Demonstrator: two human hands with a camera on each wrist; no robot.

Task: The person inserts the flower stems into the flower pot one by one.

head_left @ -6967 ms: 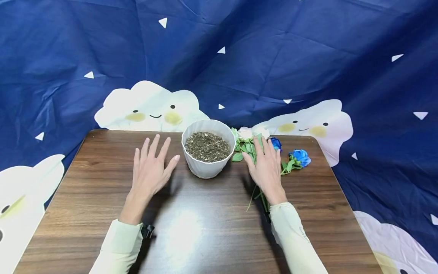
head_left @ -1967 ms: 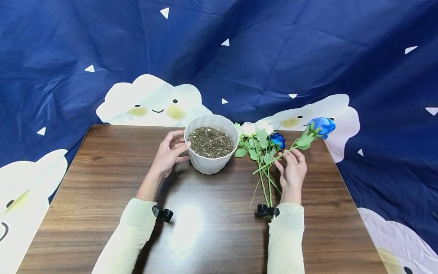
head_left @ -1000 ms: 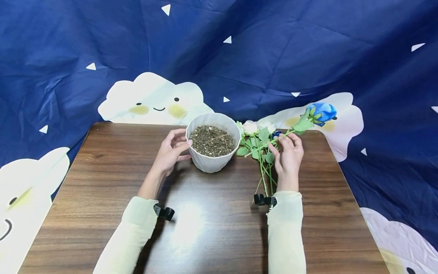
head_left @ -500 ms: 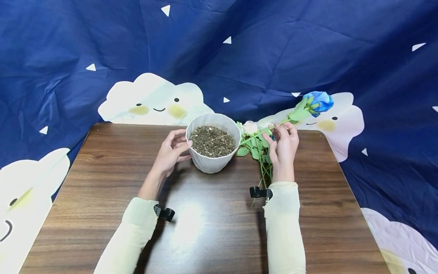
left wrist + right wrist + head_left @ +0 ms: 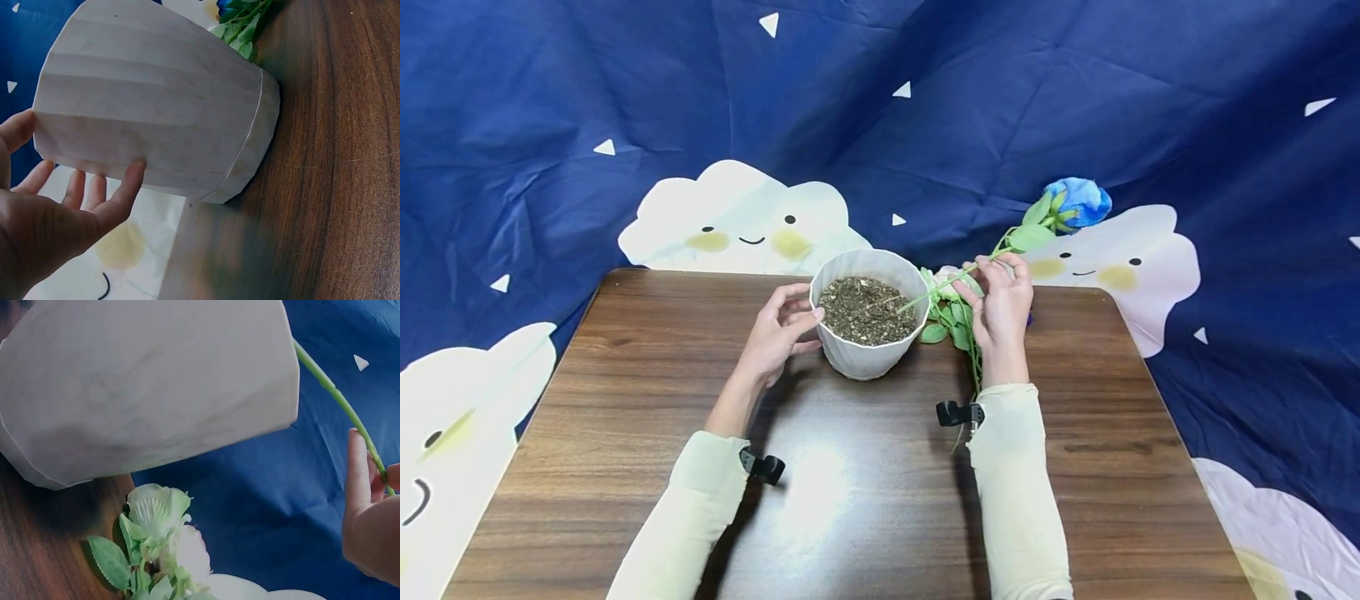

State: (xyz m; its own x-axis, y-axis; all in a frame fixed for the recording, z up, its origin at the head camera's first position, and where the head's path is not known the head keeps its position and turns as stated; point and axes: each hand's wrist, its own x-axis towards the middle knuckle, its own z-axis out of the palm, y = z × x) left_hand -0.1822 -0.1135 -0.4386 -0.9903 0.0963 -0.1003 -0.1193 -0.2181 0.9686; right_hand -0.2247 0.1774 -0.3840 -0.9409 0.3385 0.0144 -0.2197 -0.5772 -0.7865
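Observation:
My left hand [image 5: 775, 333] holds the left side of a white flower pot [image 5: 865, 358], thumb by the rim and fingers spread along the wall. Dark soil [image 5: 865, 312] lies inside the pot. Between thumb and fingers, my right hand [image 5: 1003, 312] pinches the stem of a blue rose [image 5: 1084, 202]. The rose tilts, its bloom up to the right and its stem end inside the pot's right rim, at or near the soil; whether it enters the soil I cannot tell. In the right wrist view the green stem [image 5: 337, 394] runs behind the pot's rim.
White and pale pink roses [image 5: 159, 512] with green leaves lie on the wooden table [image 5: 850, 517] just right of the pot, partly behind my right hand. A bit of dark blue petal [image 5: 1030, 318] shows beside that hand. A blue cloth [image 5: 880, 125] with printed clouds hangs behind.
My right hand has picked up the blue rose and carried it left and up, bringing the stem end over the rim into the pot. My left hand has stayed on the pot lately.

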